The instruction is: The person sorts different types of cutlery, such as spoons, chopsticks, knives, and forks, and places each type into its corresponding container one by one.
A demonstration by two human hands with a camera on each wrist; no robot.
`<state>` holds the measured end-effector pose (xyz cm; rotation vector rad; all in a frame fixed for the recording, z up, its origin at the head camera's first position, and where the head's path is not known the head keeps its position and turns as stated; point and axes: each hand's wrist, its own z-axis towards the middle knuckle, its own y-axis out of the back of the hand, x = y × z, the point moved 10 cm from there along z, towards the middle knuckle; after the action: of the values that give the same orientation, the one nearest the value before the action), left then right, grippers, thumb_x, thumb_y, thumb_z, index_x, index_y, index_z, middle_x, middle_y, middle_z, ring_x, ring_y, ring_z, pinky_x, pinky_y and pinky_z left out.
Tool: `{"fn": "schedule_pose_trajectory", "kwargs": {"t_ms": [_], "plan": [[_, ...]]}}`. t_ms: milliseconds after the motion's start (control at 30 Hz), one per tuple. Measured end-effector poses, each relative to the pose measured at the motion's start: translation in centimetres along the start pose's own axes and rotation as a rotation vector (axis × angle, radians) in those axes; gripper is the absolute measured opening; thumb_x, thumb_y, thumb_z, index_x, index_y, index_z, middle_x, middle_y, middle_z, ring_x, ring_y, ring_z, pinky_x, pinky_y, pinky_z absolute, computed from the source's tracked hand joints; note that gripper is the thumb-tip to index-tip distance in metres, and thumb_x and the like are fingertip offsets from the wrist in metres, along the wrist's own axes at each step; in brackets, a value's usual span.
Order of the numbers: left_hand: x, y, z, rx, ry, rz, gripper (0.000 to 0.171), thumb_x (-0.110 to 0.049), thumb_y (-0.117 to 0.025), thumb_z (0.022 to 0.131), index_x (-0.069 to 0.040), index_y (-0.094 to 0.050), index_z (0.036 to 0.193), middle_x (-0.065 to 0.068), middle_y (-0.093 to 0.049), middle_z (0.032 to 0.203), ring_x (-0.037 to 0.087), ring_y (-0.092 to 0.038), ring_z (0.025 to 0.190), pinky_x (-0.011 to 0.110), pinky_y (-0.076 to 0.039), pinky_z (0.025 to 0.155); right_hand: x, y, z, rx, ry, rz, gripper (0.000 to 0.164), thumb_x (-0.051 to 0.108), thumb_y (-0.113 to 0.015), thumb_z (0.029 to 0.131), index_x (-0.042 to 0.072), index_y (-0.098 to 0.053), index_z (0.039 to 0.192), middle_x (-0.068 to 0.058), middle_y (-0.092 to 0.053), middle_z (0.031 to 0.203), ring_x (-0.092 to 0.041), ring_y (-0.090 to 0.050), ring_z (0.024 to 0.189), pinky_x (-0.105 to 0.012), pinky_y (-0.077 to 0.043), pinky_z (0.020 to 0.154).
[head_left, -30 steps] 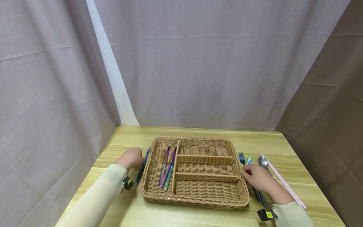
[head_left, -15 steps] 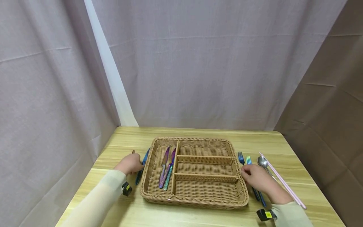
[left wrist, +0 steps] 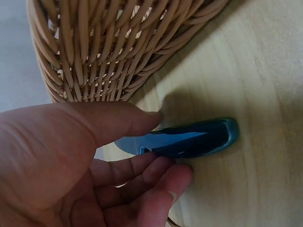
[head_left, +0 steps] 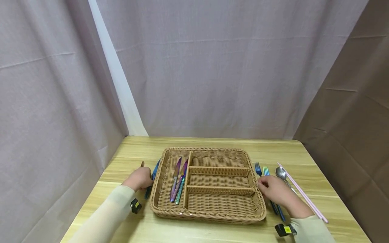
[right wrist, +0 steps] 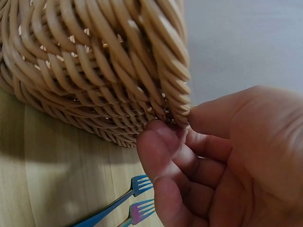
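Observation:
My left hand (head_left: 138, 179) is just left of the wicker basket (head_left: 209, 216). In the left wrist view its thumb and fingers pinch a shiny blue knife (left wrist: 199, 137) by the edges of the handle; the blade (head_left: 157, 167) points away from me along the basket's side. At the opposite end, my right hand (head_left: 275, 190) pinches the woven rim (right wrist: 173, 61) between thumb and fingers. Several knives (head_left: 175, 182) with purple and green glittery handles lie in the basket's long left compartment. The three compartments on the right hold nothing.
Right of the basket lie two blue forks (head_left: 258, 168), partly under my right hand, a silver spoon (head_left: 281, 173) and pink chopsticks (head_left: 304, 195). A brown tip (head_left: 142, 164) pokes out behind my left hand. Curtains (head_left: 212, 84) enclose the wooden table (head_left: 170, 233).
My left hand has shifted slightly toward me along the blue knife, uncovering more of its blade and the brown tip. The right hand stays on the rim.

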<state>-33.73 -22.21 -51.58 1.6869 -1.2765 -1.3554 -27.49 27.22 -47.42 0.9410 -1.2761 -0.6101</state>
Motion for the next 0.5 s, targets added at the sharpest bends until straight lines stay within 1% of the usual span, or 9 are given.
{"fn": "schedule_pose_trajectory", "kwargs": {"t_ms": [100, 167, 200, 233, 333, 433, 467, 500], "plan": [[0.1, -0.1, 0.3, 0.000, -0.002, -0.003, 0.029, -0.015, -0.078, 0.098, -0.008, -0.063, 0.074, 0.007, -0.062, 0.062, 0.018, -0.055, 0.050, 0.032, -0.049, 0.049, 0.1, 0.2, 0.0, -0.002, 0.002, 0.004, 0.033, 0.015, -0.064, 0.110, 0.017, -0.059, 0.077, 0.004, -0.053, 0.070, -0.016, -0.049, 0.063, -0.036, -0.043, 0.061], [0.2, -0.1, 0.6, -0.004, -0.014, 0.002, 0.028, -0.015, -0.079, 0.096, -0.008, -0.063, 0.074, 0.007, -0.063, 0.064, 0.018, -0.057, 0.052, 0.033, -0.051, 0.052, 0.1, 0.3, 0.1, -0.003, 0.006, 0.003, 0.033, 0.015, -0.063, 0.110, 0.017, -0.058, 0.077, 0.004, -0.053, 0.070, -0.016, -0.049, 0.063, -0.036, -0.043, 0.061], [0.2, -0.1, 0.7, -0.010, -0.023, 0.007, 0.027, -0.015, -0.079, 0.095, -0.008, -0.063, 0.075, 0.007, -0.063, 0.066, 0.019, -0.058, 0.054, 0.034, -0.052, 0.054, 0.1, 0.3, 0.1, -0.004, 0.007, 0.002, 0.033, 0.015, -0.063, 0.110, 0.017, -0.058, 0.077, 0.004, -0.052, 0.070, -0.016, -0.049, 0.063, -0.036, -0.043, 0.061], [0.6, -0.4, 1.3, -0.027, -0.053, 0.016, 0.026, -0.017, -0.078, 0.095, -0.008, -0.062, 0.076, 0.007, -0.063, 0.068, 0.019, -0.057, 0.056, 0.034, -0.051, 0.055, 0.1, 0.3, 0.1, -0.005, 0.007, 0.002, 0.033, 0.015, -0.063, 0.110, 0.017, -0.058, 0.077, 0.004, -0.052, 0.070, -0.016, -0.049, 0.063, -0.035, -0.042, 0.060], [0.5, -0.3, 1.5, -0.043, -0.073, 0.030, 0.021, -0.015, -0.076, 0.093, -0.007, -0.063, 0.079, 0.007, -0.063, 0.074, 0.022, -0.060, 0.063, 0.037, -0.054, 0.062, 0.1, 0.3, 0.1, -0.001, 0.008, 0.001, 0.034, 0.014, -0.063, 0.110, 0.017, -0.057, 0.077, 0.004, -0.051, 0.069, -0.015, -0.048, 0.063, -0.035, -0.042, 0.060], [0.5, -0.4, 1.5, -0.042, -0.059, 0.015, 0.018, -0.013, -0.076, 0.092, -0.006, -0.063, 0.082, 0.008, -0.063, 0.077, 0.023, -0.061, 0.068, 0.038, -0.055, 0.066, 0.1, 0.1, 0.1, 0.007, 0.004, 0.010, 0.035, 0.014, -0.063, 0.110, 0.017, -0.056, 0.076, 0.004, -0.050, 0.069, -0.015, -0.047, 0.061, -0.034, -0.041, 0.059], [0.1, -0.2, 1.0, -0.032, -0.033, 0.006, 0.017, -0.011, -0.077, 0.091, -0.005, -0.064, 0.082, 0.008, -0.064, 0.077, 0.023, -0.063, 0.069, 0.039, -0.056, 0.068, 0.0, 0.0, 0.0, 0.009, 0.001, 0.015, 0.035, 0.014, -0.063, 0.110, 0.017, -0.055, 0.075, 0.004, -0.050, 0.069, -0.015, -0.047, 0.061, -0.034, -0.041, 0.059], [0.1, -0.2, 1.0, -0.035, -0.029, 0.001, 0.017, -0.011, -0.077, 0.090, -0.005, -0.064, 0.082, 0.008, -0.064, 0.077, 0.023, -0.063, 0.069, 0.040, -0.056, 0.068, 0.0, 0.0, 0.0, 0.010, -0.001, 0.018, 0.036, 0.014, -0.062, 0.110, 0.017, -0.055, 0.075, 0.004, -0.050, 0.069, -0.015, -0.047, 0.061, -0.034, -0.040, 0.059]]}}
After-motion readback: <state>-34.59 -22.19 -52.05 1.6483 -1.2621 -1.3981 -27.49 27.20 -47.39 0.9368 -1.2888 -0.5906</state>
